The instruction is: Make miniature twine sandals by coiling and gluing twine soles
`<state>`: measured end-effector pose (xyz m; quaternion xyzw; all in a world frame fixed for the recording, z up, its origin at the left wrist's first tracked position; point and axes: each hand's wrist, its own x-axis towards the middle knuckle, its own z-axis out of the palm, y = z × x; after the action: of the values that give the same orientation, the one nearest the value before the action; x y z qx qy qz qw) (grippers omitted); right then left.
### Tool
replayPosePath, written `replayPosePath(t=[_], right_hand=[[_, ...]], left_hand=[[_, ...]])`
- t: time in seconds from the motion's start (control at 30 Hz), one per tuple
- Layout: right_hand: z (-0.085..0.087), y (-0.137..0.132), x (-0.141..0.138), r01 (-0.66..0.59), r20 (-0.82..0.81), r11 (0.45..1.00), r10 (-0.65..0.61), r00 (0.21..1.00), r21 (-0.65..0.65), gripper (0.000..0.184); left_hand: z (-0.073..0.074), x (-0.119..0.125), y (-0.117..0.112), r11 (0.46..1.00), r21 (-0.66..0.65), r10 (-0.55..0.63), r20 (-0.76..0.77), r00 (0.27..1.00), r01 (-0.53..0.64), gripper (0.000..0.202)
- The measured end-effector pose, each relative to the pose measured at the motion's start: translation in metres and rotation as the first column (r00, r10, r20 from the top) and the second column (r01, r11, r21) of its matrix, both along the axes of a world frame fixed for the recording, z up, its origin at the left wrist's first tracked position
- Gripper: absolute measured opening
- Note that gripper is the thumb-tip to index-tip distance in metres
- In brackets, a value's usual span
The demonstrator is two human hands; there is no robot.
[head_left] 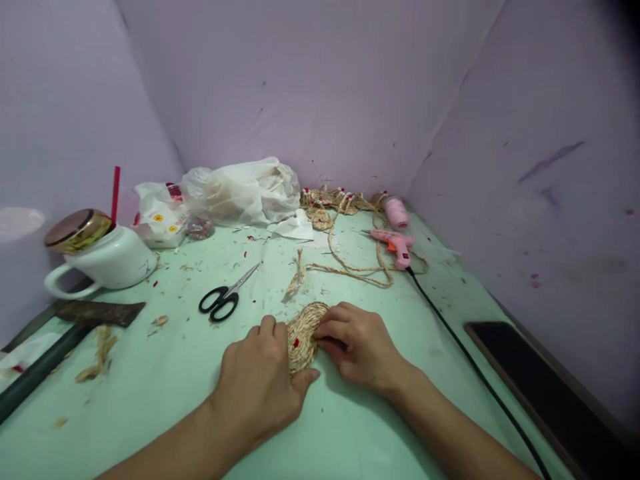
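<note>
A small sole-shaped piece of coiled straw rope with a red spot on it lies on the green table, between my two hands. My left hand grips its left side, the thumb along the near edge and the fingers over the far side. On the right edge, my right hand pinches with thumb and forefinger; whatever lies between those fingertips is hidden. Beyond the piece, a loose braided straw rope loops across the table. Black-handled scissors lie to the left, blades pointing away.
A pink glue gun with a black cord lies at right, near a pink thread spool. A black phone-like slab is at the right edge. At left are a hammer and a white mug. Plastic bags sit at the back.
</note>
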<state>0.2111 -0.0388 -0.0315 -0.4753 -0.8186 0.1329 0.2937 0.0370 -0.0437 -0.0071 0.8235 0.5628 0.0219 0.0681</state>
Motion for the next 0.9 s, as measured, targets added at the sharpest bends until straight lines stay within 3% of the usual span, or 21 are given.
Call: replayPosePath(t=[0.1, 0.17, 0.23, 0.3, 0.4, 0.5, 0.77, 0.9], right_hand=[[0.003, 0.001, 0.008, 0.018, -0.217, 1.0, -0.022, 0.976, -0.018, 0.017], [0.005, 0.003, 0.017, 0.166, -0.351, 0.986, -0.167, 0.921, -0.035, 0.014], [0.007, 0.005, 0.027, 0.333, -0.357, 0.937, -0.349, 0.866, -0.108, 0.012], [0.01, 0.006, 0.035, 0.359, -0.24, 0.912, -0.4, 0.885, -0.198, 0.01], [0.013, 0.003, 0.036, 0.178, -0.025, 0.946, -0.192, 0.981, -0.27, 0.011], [0.013, -0.001, 0.028, 0.039, 0.069, 0.959, -0.02, 0.997, -0.279, 0.011], [-0.002, 0.0, 0.017, -0.016, 0.054, 0.973, 0.029, 0.998, -0.229, 0.006], [0.001, -0.002, 0.014, -0.013, 0.087, 0.968, 0.036, 0.996, -0.249, 0.009]], left_hand=[[0.0, 0.001, 0.002, 0.999, 0.036, 0.008, -0.03, 1.0, -0.007, 0.03], [0.002, -0.002, 0.007, 0.998, 0.055, 0.043, -0.041, 0.998, -0.041, 0.03], [0.005, -0.006, 0.012, 0.993, 0.065, 0.096, -0.041, 0.995, -0.093, 0.033], [0.008, -0.011, 0.017, 0.987, 0.073, 0.148, -0.037, 0.988, -0.145, 0.035], [0.011, -0.017, 0.021, 0.978, 0.086, 0.196, -0.042, 0.98, -0.192, 0.037], [0.011, -0.018, 0.021, 0.978, 0.081, 0.199, -0.051, 0.979, -0.194, 0.037], [0.01, -0.015, 0.017, 0.982, 0.066, 0.18, -0.036, 0.983, -0.178, 0.037], [0.011, -0.015, 0.017, 0.983, 0.063, 0.175, -0.026, 0.984, -0.173, 0.038]])
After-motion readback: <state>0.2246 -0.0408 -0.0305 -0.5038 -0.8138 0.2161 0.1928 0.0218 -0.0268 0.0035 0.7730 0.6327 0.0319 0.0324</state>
